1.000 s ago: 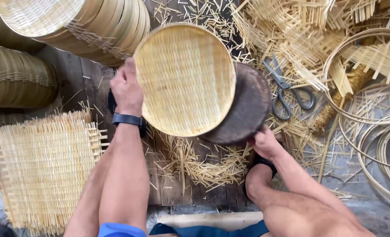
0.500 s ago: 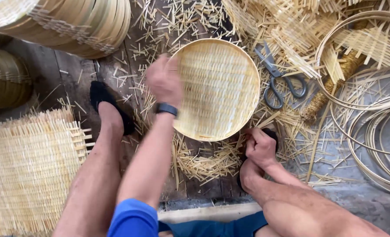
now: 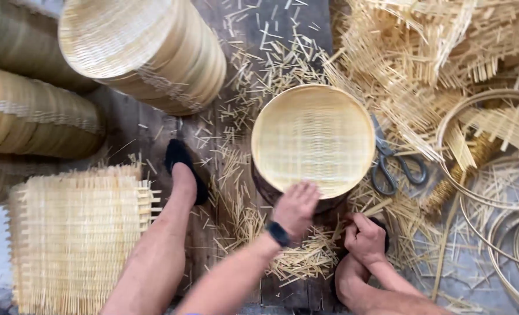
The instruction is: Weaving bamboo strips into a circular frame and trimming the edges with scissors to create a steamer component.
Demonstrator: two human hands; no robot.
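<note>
Best done with a light, even press on the near rim of the round pale woven bamboo tray (image 3: 313, 140), kept level on the dark round wooden block (image 3: 271, 189) beneath so the weave does not tip or slide off into the cuttings. Worth keeping the fingertips on the rim band, not the thin weave.

Left hand (image 3: 296, 207) stretched forward, palm down, fingers spread loosely and touching the tray's near edge, not closed around it; black wristband (image 3: 278, 233) on the forearm reaching in from below. Right hand (image 3: 364, 236) pulled in close beside the knee, curled into a loose fist among the split bamboo offcuts (image 3: 306, 256); whether anything sits inside that fist, cannot tell. Hands apart, the right just below and to the side of the tray.

Tray centred on the plank floor, grey metal scissors (image 3: 396, 166) just beside its right edge, tall stack of finished trays (image 3: 148, 52) well off at upper left, square woven mat (image 3: 75, 233) near the left leg
</note>
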